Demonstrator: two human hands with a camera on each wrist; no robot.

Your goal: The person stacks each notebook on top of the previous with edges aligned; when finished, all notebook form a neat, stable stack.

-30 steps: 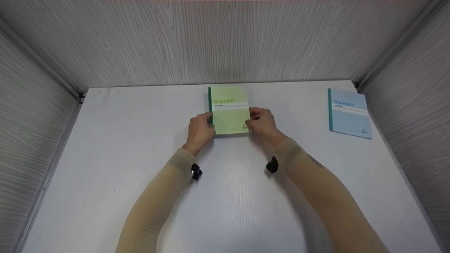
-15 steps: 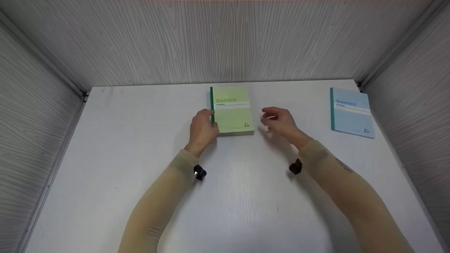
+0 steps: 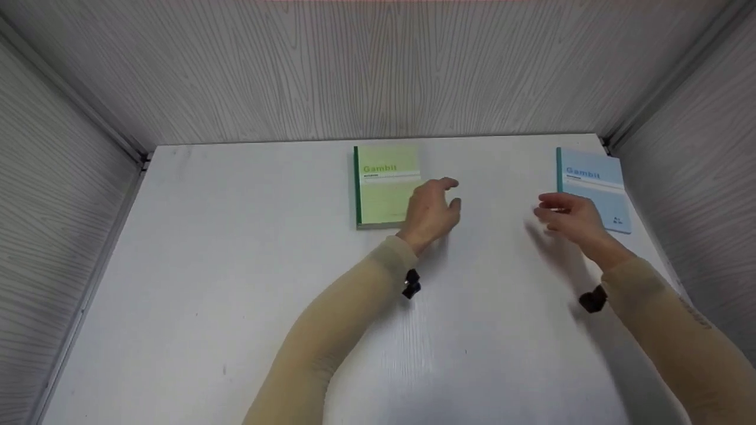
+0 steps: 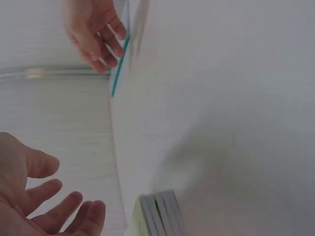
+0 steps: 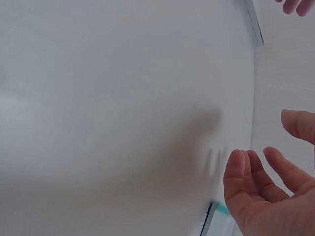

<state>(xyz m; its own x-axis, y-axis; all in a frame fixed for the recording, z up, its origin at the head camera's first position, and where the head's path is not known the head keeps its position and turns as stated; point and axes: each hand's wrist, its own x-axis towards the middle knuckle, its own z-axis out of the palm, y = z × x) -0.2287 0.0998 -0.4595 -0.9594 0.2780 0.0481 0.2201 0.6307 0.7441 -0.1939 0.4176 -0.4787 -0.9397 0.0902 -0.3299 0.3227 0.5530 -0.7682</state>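
A stack of notebooks with a light green "Gambit" cover (image 3: 387, 195) lies at the back middle of the table; its layered page edges (image 4: 160, 216) show in the left wrist view. Over the stack's lower right corner, hiding it in the head view, passes my left hand (image 3: 431, 212), fingers relaxed and holding nothing. A light blue "Gambit" notebook (image 3: 593, 177) with a teal spine (image 4: 119, 69) lies at the back right. My right hand (image 3: 573, 218) hovers at its lower left corner, overlapping it in the head view. Its fingers are loosely bent, with nothing between them.
The white table (image 3: 236, 265) is bounded by a wood-grain back wall (image 3: 378, 71) and side walls (image 3: 53, 147). Small black wrist cameras (image 3: 411, 283) sit on both sleeves.
My right hand has left the green stack's right side and moved right to the blue notebook. My left hand has let go of the stack's left edge and moved right across it.
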